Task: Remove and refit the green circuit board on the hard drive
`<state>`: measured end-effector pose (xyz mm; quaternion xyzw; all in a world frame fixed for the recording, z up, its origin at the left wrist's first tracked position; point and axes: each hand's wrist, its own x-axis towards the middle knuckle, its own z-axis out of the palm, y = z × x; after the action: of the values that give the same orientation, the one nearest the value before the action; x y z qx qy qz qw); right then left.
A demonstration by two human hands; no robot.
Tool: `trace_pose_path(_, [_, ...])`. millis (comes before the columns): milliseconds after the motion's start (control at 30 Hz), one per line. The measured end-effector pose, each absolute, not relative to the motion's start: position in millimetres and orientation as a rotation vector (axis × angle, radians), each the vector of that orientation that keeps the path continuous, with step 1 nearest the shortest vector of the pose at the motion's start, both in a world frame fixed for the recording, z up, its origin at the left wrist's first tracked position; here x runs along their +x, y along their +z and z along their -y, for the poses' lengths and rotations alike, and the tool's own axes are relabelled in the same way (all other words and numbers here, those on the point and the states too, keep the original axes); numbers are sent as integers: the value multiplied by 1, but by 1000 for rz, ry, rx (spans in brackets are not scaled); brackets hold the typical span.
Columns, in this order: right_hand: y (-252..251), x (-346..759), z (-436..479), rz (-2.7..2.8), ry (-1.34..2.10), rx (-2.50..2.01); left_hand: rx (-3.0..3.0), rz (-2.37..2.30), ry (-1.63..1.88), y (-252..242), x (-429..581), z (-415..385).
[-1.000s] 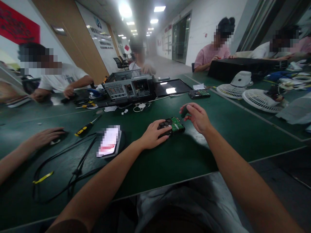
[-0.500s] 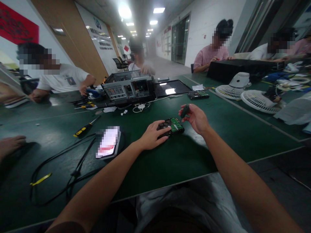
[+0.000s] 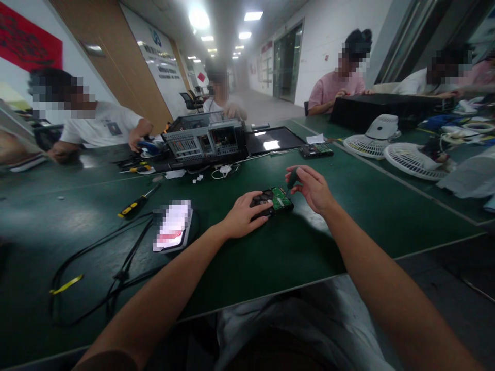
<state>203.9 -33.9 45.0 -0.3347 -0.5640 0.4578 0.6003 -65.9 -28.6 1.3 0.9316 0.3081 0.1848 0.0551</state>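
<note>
A hard drive (image 3: 283,200) lies on the green table with its green circuit board facing up. My left hand (image 3: 246,214) grips its left side, fingers across the top and thumb along the near edge. In my right hand (image 3: 312,189) is a screwdriver (image 3: 293,178) with a dark handle, pinched between the fingers. Its thin shaft points down at the right end of the circuit board. Whether the tip sits in a screw is too small to tell.
Left of my arm stand a phone (image 3: 172,226), black cords (image 3: 120,275) and a yellow-black screwdriver (image 3: 135,205). An opened computer case (image 3: 203,141), a dark flat panel (image 3: 274,140), another hard drive (image 3: 317,150) and fan parts (image 3: 412,161) lie farther back. Several people sit around.
The screwdriver in my right hand has tilted so its shaft now points down onto the board. My left hand stays put. Another person's hand has left the left edge.
</note>
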Motion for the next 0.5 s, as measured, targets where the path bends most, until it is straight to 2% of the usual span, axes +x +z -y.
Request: trace_pose_path(500, [44, 204, 33, 1226, 1130, -744, 2818, -946, 534, 0, -67, 27])
